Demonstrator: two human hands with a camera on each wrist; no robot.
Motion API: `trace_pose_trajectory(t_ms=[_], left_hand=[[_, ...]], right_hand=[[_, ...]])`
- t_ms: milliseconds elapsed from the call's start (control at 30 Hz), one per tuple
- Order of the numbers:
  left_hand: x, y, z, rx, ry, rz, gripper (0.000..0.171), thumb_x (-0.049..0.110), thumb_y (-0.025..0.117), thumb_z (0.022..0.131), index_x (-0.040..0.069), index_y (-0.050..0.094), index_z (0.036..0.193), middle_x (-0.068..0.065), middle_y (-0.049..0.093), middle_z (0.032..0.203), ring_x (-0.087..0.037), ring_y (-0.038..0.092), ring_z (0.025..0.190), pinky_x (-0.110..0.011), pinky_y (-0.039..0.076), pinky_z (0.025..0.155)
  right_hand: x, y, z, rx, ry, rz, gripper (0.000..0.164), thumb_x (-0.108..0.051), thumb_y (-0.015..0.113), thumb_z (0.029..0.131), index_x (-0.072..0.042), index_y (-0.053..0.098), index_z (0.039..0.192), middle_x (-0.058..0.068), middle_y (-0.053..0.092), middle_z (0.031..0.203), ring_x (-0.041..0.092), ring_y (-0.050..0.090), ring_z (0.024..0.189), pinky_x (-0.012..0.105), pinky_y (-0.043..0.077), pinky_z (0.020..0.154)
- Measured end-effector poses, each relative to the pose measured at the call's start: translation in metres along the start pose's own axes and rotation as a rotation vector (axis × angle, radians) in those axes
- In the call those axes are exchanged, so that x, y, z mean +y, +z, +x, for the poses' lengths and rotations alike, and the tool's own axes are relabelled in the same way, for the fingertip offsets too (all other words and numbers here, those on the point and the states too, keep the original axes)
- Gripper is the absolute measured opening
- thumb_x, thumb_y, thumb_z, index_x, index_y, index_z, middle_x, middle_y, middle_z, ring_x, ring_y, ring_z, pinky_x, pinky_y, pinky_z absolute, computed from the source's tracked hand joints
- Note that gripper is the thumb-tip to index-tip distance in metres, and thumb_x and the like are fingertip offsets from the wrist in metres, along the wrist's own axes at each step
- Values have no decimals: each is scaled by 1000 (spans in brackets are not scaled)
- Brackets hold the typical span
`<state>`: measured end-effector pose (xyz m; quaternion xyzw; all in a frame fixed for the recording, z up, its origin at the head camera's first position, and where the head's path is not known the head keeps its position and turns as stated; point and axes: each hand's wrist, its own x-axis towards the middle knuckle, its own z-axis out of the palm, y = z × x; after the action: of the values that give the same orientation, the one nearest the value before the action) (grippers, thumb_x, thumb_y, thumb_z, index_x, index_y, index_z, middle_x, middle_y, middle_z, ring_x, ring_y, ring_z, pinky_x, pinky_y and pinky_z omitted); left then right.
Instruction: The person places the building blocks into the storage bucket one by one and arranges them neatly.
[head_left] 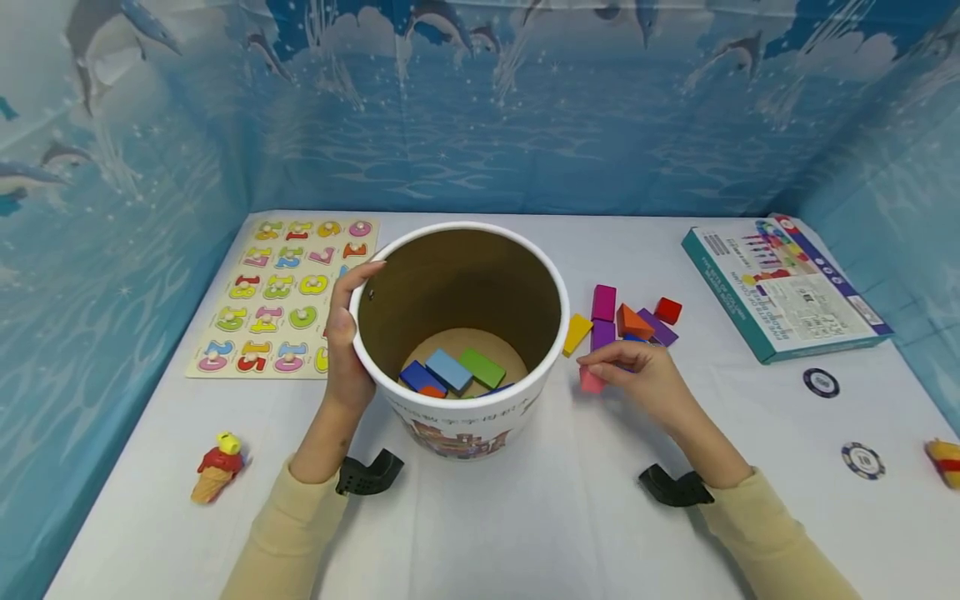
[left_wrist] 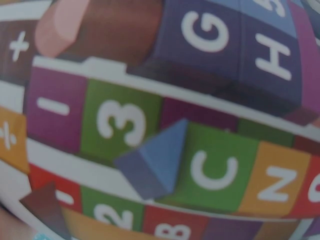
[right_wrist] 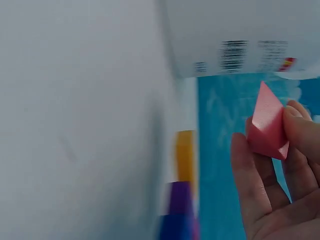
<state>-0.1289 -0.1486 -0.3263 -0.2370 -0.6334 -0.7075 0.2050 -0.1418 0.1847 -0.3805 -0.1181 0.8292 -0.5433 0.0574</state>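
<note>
A white bucket (head_left: 551, 350) with printed sides stands mid-table, holding a light blue block (head_left: 448, 370), a green block (head_left: 482, 367), a blue block (head_left: 417, 377) and a bit of orange. My left hand (head_left: 349, 342) grips the bucket's left side, its fingertips at the rim. Printed letter blocks on the bucket wall fill the left wrist view. Right of the bucket, my right hand (head_left: 637, 371) pinches a pink triangular block (right_wrist: 268, 122) between thumb and fingers, just above the table. Beyond it lie a yellow block (head_left: 577, 334), magenta block (head_left: 603, 302), orange triangular block (head_left: 633, 322) and red block (head_left: 668, 311).
A number puzzle board (head_left: 281, 312) lies back left, partly behind the bucket. A flat printed box (head_left: 795, 283) rests back right. Two poker chips (head_left: 821, 382) lie on the right. An ice-cream-shaped toy (head_left: 219, 468) sits front left; a yellow-red toy (head_left: 947, 462) is at the right edge.
</note>
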Motion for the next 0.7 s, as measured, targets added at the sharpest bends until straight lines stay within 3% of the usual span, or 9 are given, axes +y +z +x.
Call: trace_pose_trajectory(t_ms=[67,167,300,367,500,700], left_hand=[[0,0,0,-2,4,4,54,51,35,87,14,39,127,-16,37,128,-34,32,119,-48,34,93],[1,0,1,-4,10,7,54,51,35,87,14,39,126,-16,37,128,-34,32,118,-47,34,93],[1,0,2,-2,18,12,54,51,34,87,14,39,126,-15,37,128,-32,32,119,-45,34,94],[-1,0,2,1,19,14,54,52,35,87,14,39,126,-15,37,128,-32,32,119,-45,34,94],[-3,0,1,4,17,14,55,51,35,87,14,39,127,-14,37,129,-31,33,119,-45,35,94],[-14,-5,-2,0,21,9,61,52,35,87,7,36,128,-16,36,130,-32,32,120,-45,34,95]], right_hand=[[-15,-9,3,18,-17,128,18,-13,62,83,-3,65,97,-1,66,92,12,58,87,22,51,69],[-45,-24,11,14,-59,406,13,-4,56,85,-1,64,96,1,66,93,14,59,87,22,51,69],[-91,-34,27,-89,-126,790,18,5,49,87,-1,65,92,8,65,93,19,61,86,25,51,69],[-115,-31,37,-149,-132,873,18,4,49,87,-1,65,92,10,65,94,22,60,90,29,52,71],[-154,-11,55,-219,-117,771,14,-1,54,85,-4,66,92,10,63,97,24,58,92,34,51,74],[-189,22,67,-329,-116,398,16,-8,59,84,-5,65,99,11,62,102,25,60,91,35,51,74]])
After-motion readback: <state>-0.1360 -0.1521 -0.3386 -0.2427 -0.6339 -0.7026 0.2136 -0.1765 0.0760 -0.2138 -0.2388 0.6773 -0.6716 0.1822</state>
